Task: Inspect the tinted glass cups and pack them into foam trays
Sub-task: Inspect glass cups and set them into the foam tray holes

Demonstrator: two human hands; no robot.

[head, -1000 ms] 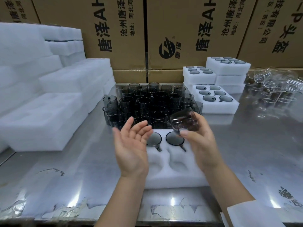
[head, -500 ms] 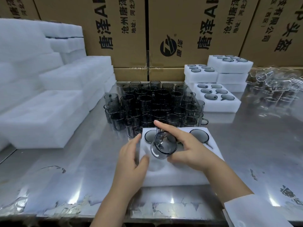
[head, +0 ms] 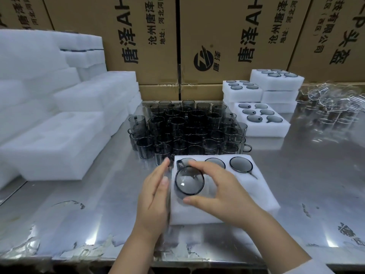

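A white foam tray (head: 254, 192) lies on the steel table in front of me. Three tinted cups sit in its back row, the rightmost (head: 241, 164) fully visible. My right hand (head: 219, 192) grips a tinted glass cup (head: 189, 180) by the rim, mouth up, over the tray's front left pocket. My left hand (head: 156, 196) rests flat against the tray's left side, fingers straight, holding nothing. Behind the tray stand several loose tinted cups (head: 187, 129) packed close together.
Stacks of empty foam trays (head: 55, 139) fill the left side. Filled foam trays (head: 262, 119) are stacked at the back right, with clear glass cups (head: 331, 107) further right. Cardboard boxes (head: 223, 40) form a wall behind. The steel table (head: 79, 214) has bare surface near me.
My right hand brought the cup down from above the loose cups to the tray's front left pocket and turned it mouth up. My left hand moved from open palm to the tray's left edge.
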